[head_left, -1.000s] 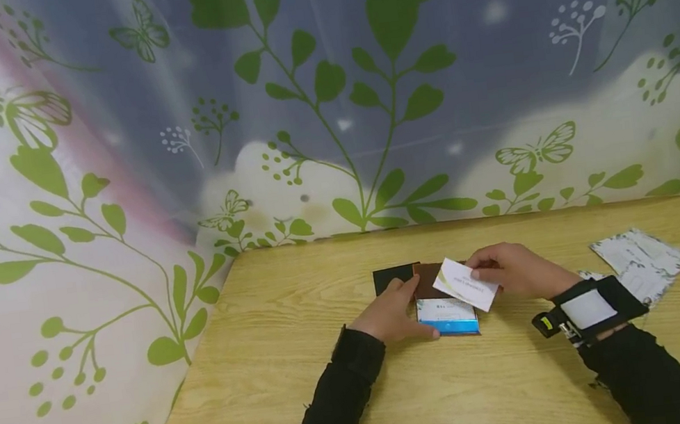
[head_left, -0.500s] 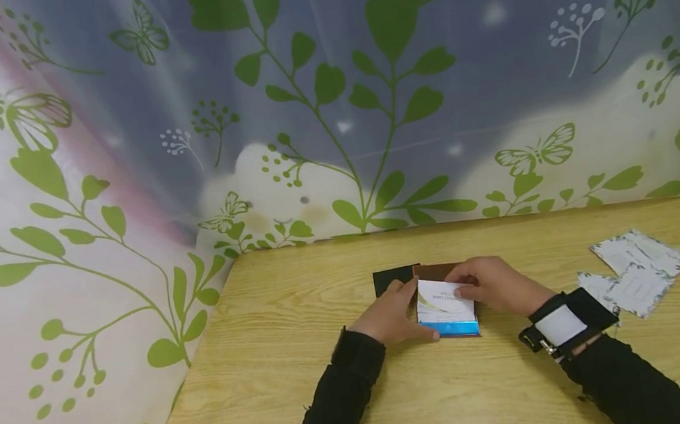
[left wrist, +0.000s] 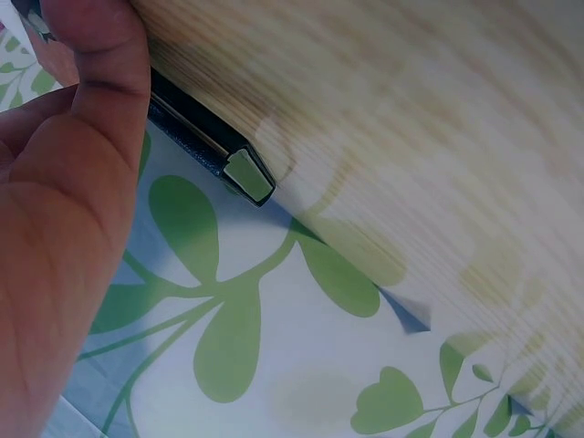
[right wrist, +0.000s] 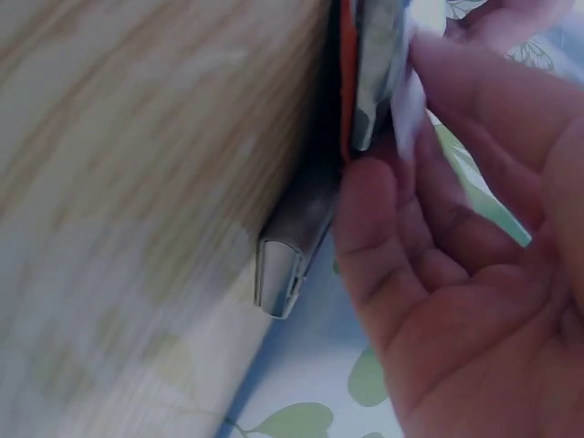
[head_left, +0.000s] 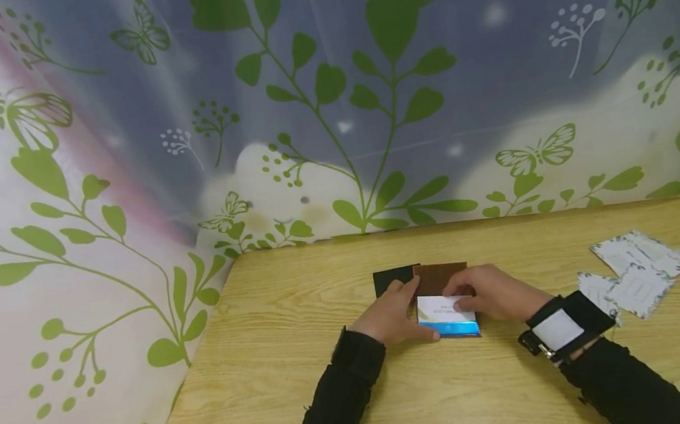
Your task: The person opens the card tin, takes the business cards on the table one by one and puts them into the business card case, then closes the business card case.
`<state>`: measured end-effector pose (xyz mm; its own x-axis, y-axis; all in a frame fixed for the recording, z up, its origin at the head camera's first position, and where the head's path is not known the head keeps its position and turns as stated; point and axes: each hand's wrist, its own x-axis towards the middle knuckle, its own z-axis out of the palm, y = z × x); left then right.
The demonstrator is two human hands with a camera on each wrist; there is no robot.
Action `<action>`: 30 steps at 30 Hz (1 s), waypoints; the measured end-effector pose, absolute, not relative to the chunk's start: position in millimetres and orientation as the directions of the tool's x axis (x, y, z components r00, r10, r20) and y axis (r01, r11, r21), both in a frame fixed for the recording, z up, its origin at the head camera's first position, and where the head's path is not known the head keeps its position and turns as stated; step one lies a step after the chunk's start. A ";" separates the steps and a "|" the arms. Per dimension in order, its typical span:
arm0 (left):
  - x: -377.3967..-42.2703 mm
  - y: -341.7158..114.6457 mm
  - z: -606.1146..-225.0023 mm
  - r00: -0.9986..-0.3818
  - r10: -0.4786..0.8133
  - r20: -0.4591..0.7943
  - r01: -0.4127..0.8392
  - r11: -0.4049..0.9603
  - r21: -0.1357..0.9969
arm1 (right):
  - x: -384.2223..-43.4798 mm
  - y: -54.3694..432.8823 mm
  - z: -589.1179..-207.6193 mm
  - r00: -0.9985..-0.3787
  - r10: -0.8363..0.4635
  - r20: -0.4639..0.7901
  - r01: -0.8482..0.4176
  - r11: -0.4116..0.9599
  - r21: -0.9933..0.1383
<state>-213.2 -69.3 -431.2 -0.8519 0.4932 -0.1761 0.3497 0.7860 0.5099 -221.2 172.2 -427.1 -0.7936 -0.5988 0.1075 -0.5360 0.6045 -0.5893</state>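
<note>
An opened card case (head_left: 440,276) lies on the table, its brown lid at the back and a shiny blue strip (head_left: 454,328) along its front. My left hand (head_left: 386,318) grips its left side, thumb at the front edge and fingers at the lid. A white business card (head_left: 434,306) lies in the case behind the strip. My right hand (head_left: 500,291) pinches that card at its right part. Seen from the right wrist, the card (right wrist: 411,114) stands between thumb and fingers, close to the case's orange edge (right wrist: 348,82).
A black flat piece (head_left: 393,279) lies just left behind the lid. Several leaf-patterned white cards (head_left: 644,286) lie overlapping at the right on the wooden table (head_left: 258,375). A printed curtain (head_left: 278,107) hangs behind the table's back edge and along the left.
My right hand has carried the white card left and down from above the case, straightened it and slid it toward the blue strip. The left hand has stayed in place.
</note>
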 end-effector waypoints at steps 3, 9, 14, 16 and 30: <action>-213.3 -69.4 -431.8 -0.852 0.491 -0.181 0.343 0.786 0.514 | -220.3 172.1 -426.0 -0.771 -0.627 0.109 -0.569 0.604 -0.558; -214.5 -69.9 -433.4 -0.854 0.489 -0.178 0.348 0.792 0.502 | -215.8 171.4 -420.5 -0.735 -0.671 0.095 -0.610 0.594 -0.524; -215.2 -69.7 -433.4 -0.853 0.494 -0.169 0.358 0.789 0.499 | -215.1 168.5 -421.9 -0.787 -0.610 0.090 -0.562 0.649 -0.512; -214.9 -69.7 -433.5 -0.852 0.494 -0.172 0.358 0.790 0.498 | -216.7 168.2 -424.8 -0.808 -0.582 0.094 -0.541 0.669 -0.510; -216.0 -69.3 -434.7 -0.851 0.498 -0.167 0.363 0.788 0.498 | -219.2 170.9 -429.6 -0.803 -0.587 0.101 -0.535 0.636 -0.557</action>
